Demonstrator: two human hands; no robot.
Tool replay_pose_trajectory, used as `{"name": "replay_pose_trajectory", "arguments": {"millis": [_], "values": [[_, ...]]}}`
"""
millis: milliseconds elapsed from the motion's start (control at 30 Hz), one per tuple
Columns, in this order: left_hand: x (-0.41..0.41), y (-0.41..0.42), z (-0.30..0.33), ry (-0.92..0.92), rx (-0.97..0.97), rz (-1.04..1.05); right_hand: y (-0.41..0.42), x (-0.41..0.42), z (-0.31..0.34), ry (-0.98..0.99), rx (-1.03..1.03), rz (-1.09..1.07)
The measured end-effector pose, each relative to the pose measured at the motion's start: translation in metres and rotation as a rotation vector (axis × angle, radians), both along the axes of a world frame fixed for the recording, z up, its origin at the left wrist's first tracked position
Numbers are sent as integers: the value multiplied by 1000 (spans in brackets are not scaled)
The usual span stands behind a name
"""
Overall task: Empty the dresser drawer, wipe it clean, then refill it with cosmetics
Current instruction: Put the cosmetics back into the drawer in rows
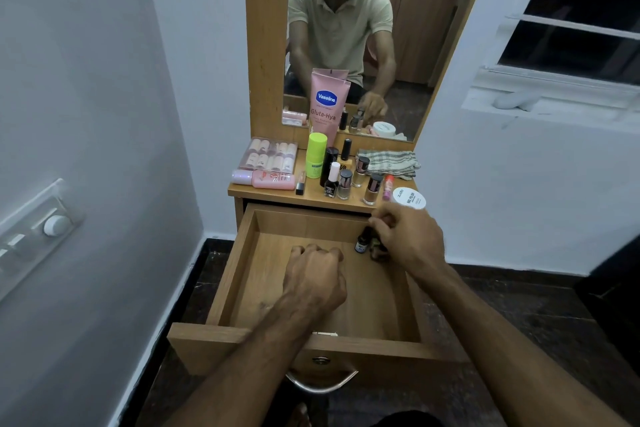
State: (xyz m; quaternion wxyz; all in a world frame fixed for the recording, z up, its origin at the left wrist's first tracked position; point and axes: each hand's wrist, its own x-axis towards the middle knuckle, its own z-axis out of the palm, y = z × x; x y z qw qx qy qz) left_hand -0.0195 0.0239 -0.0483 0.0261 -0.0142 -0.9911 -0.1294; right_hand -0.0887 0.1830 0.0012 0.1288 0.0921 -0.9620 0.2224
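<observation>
The wooden dresser drawer (242,253) is pulled out wide below me. My left hand (313,277) hovers over its middle with the fingers curled into a fist and nothing visible in it. My right hand (405,236) reaches into the drawer's back right corner, fingers closed around small dark bottles (362,243); one has a blue label, another beside it is partly hidden by my fingers. The dresser top (311,192) carries several cosmetics: a pink Vaseline tube (327,104), a green bottle (317,156), nail polish bottles (344,184), a white jar (410,198) and a folded checked cloth (389,163).
A clear box of small bottles (272,156) and a pink bottle lying flat (268,178) sit at the top's left. The mirror (360,28) stands behind. White walls close in on both sides, a switch panel (45,229) on the left, a window (571,21) on the right.
</observation>
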Motion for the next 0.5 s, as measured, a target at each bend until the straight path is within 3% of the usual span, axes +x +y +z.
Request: {"name": "replay_pose_trajectory", "arguments": {"millis": [100,200,500], "values": [[-1,0,-1,-5,1,2,-14,4,33,245,-272,-1],[-1,-2,0,3,19,5,-38,-17,62,328,-405,29],[-5,-5,-2,54,85,46,-70,-107,75,-21,89,98]]}}
